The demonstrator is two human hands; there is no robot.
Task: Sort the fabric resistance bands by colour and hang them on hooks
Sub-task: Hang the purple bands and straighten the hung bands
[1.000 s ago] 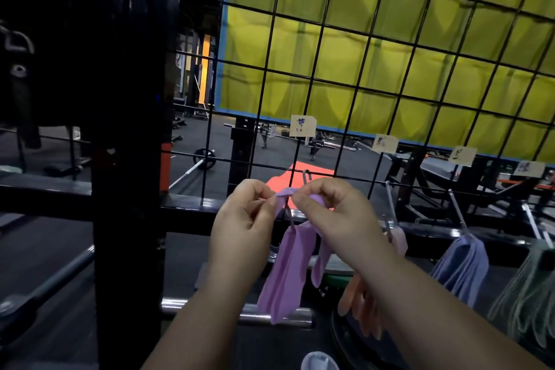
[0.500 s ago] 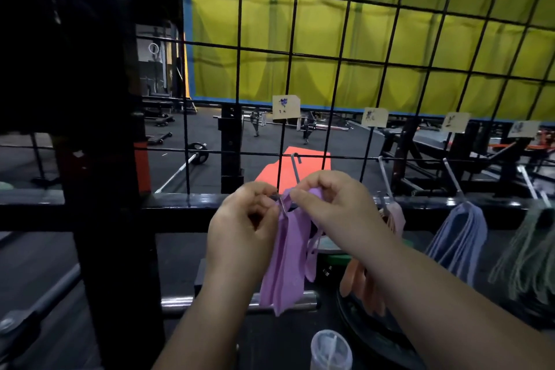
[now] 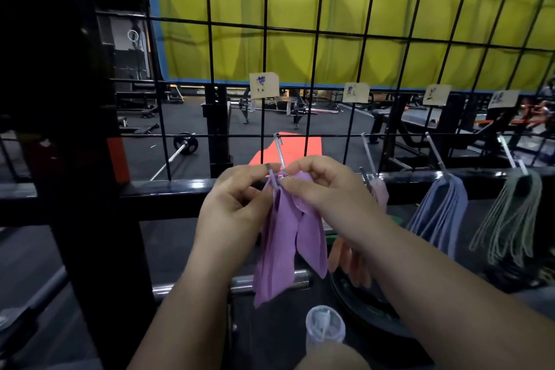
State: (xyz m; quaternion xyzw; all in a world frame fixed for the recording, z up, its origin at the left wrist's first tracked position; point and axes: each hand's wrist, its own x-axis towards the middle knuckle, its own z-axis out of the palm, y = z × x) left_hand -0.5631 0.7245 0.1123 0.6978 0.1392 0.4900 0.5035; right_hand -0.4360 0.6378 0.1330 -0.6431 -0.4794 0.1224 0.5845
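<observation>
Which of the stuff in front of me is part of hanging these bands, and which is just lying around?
Job: purple bands, pinched by left hand and right hand at the leftmost hook; pink bands; blue bands; green bands; paper labels.
Lying about: barbell; orange mat; plastic cup.

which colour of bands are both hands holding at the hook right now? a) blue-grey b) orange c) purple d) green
c: the left hand and right hand both pinch the top of the purple bands at the hook, while the blue-grey bands and green bands hang alone on other hooks.
</observation>
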